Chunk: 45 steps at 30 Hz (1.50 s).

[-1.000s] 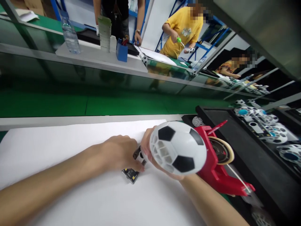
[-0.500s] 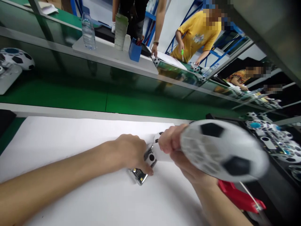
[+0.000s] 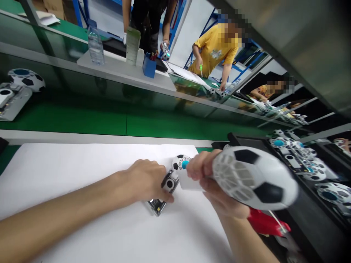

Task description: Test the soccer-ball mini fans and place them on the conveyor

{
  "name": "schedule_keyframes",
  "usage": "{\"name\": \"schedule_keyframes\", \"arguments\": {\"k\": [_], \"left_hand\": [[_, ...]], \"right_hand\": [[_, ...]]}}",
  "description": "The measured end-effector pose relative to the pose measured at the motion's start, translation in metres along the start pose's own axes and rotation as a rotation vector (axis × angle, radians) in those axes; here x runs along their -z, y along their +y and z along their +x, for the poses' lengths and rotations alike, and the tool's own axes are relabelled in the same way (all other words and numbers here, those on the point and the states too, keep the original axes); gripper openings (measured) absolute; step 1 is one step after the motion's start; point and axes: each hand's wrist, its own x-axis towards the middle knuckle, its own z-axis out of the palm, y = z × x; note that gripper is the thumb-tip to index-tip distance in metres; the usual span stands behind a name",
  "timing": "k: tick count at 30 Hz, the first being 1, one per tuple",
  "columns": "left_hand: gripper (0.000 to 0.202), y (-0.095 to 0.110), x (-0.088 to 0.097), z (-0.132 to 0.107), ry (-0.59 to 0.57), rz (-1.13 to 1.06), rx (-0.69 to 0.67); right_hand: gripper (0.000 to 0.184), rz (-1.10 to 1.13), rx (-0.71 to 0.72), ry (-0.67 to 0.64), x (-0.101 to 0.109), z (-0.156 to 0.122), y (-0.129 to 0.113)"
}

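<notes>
My right hand [image 3: 211, 182] grips a white handheld fan whose round head [image 3: 255, 179] is patterned like a football; the head points right. My left hand [image 3: 146, 180] is closed on a small black and silver part [image 3: 164, 190] at the fan's handle end, pressed against the white paper sheet [image 3: 82, 190]. A little football-patterned knob with a blue centre [image 3: 181, 162] shows just above my fingers.
A red tape dispenser [image 3: 267, 223] sits right of the paper. Black trays [image 3: 301, 164] hold several more fan parts. On the green conveyor [image 3: 82, 117] at left rides another fan head [image 3: 26, 78]. Other people work across the line; bottle [image 3: 95, 45] on shelf.
The fan head has swung from upright to lying toward the right. The football knob at the handle end is now showing. My left hand stays on the small part.
</notes>
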Motion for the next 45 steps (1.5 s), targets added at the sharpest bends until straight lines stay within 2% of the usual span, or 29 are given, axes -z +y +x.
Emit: {"name": "schedule_keyframes", "arguments": {"k": [3, 5, 8, 12, 15, 17, 19, 22, 25, 27, 29, 35, 40, 43, 45], "left_hand": [[0.051, 0.000, -0.018, 0.009, 0.175, -0.117, 0.020], [0.045, 0.001, -0.028, 0.013, 0.229, -0.172, 0.050], [0.037, 0.004, -0.036, 0.011, 0.212, -0.224, 0.069], [0.029, 0.007, -0.031, -0.001, 0.166, -0.307, 0.044], [0.034, 0.001, -0.016, -0.005, 0.142, -0.487, 0.000], [0.040, -0.006, 0.002, -0.006, 0.103, -0.741, -0.012], [0.042, -0.012, 0.024, -0.008, 0.126, -1.014, -0.031], [0.034, -0.020, 0.055, -0.018, 0.260, -1.328, -0.166], [0.017, -0.026, 0.075, -0.032, 0.346, -1.517, -0.395], [0.013, -0.028, 0.082, -0.040, 0.359, -1.552, -0.483], [0.013, -0.029, 0.085, -0.045, 0.367, -1.543, -0.511], [0.016, -0.027, 0.086, -0.052, 0.487, -1.523, -0.530], [0.017, -0.026, 0.092, -0.065, 0.647, -1.494, -0.557], [0.016, -0.027, 0.096, -0.073, 0.665, -1.483, -0.560], [0.023, -0.028, 0.098, -0.076, 0.664, -1.469, -0.552]], "right_hand": [[0.017, 0.005, 0.048, 0.064, 0.011, -0.005, -0.015], [0.019, 0.019, 0.123, 0.155, 0.016, -0.005, -0.022], [0.021, 0.013, 0.230, 0.283, 0.019, 0.004, -0.032], [0.022, -0.035, 0.326, 0.415, 0.012, 0.024, -0.051], [0.025, -0.031, 0.401, 0.488, 0.004, 0.034, -0.063], [0.025, -0.011, 0.417, 0.518, 0.002, 0.037, -0.068], [0.021, 0.034, 0.378, 0.539, 0.002, 0.039, -0.068], [0.012, 0.095, 0.153, 0.529, 0.007, 0.042, -0.060], [0.016, 0.098, -0.103, 0.441, 0.011, 0.050, -0.046], [0.021, 0.097, -0.174, 0.411, 0.011, 0.054, -0.037], [0.025, 0.101, -0.195, 0.401, 0.008, 0.057, -0.033], [0.025, 0.159, -0.122, 0.339, -0.010, 0.074, -0.037], [0.026, 0.299, -0.002, 0.334, -0.032, 0.114, -0.052], [0.026, 0.481, 0.017, 0.348, -0.042, 0.141, -0.064], [0.024, 0.643, -0.035, 0.332, -0.044, 0.156, -0.066]]}}
